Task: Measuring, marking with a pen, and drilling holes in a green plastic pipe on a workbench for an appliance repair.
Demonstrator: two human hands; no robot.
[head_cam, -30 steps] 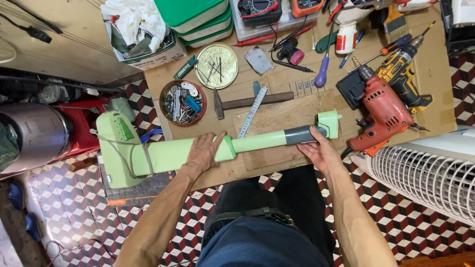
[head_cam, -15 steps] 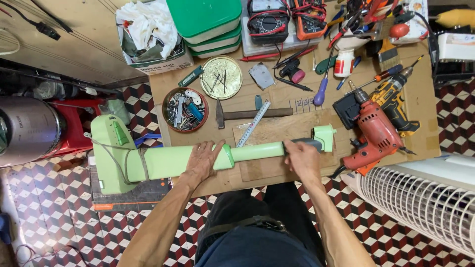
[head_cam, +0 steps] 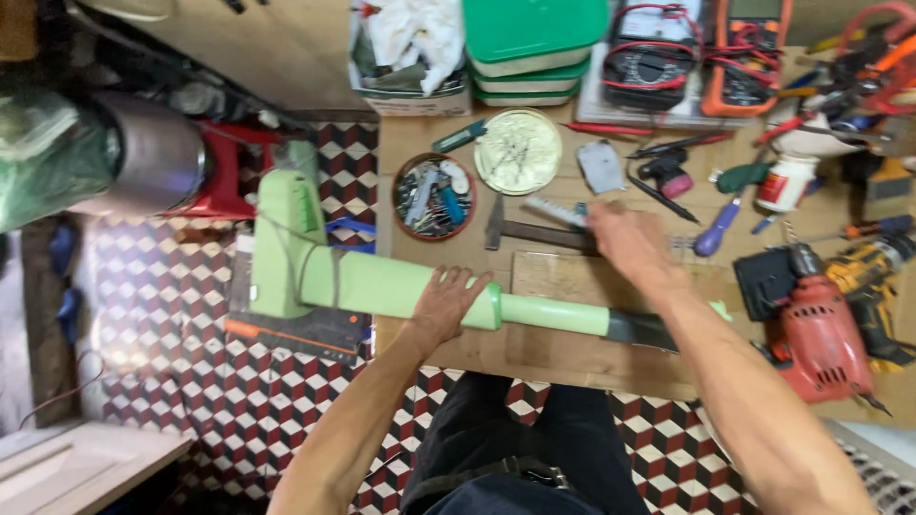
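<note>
- Bench (head_cam: 572,358) of bare wood spans the right of the head view, over a floor (head_cam: 162,286) of checkered tiles.
- One green tool (head_cam: 382,284), long and tubular, lies across the bench's near edge. Its long axis runs left to right, nearly level; the bulky head (head_cam: 286,243) hangs off the bench's left end, pointing left, and the thin shaft (head_cam: 558,315) points right, ending in a dark grip (head_cam: 634,329).
- One red drill (head_cam: 821,334) lies at the right, with one yellow drill (head_cam: 878,277) just beside it.
- Three green tubs (head_cam: 534,43) are stacked at the top edge, and two meters (head_cam: 706,52) sit side by side to their right.
- Left hand (head_cam: 450,303) is pressed flat on the tool where the thick tube meets the thin shaft, fingers spread over it, clamping it down rather than wrapped round.
- Right hand (head_cam: 625,243) is off the tool, well apart from the left, reaching over a hammer (head_cam: 534,232) and a steel ruler (head_cam: 558,212) (blurred, so whether it grips either I cannot tell).
- One brown bowl (head_cam: 434,197) of small parts and one pale lid (head_cam: 518,151) of screws sit side by side behind the hammer.
- One purple screwdriver (head_cam: 718,229) lies right of the right hand.
</note>
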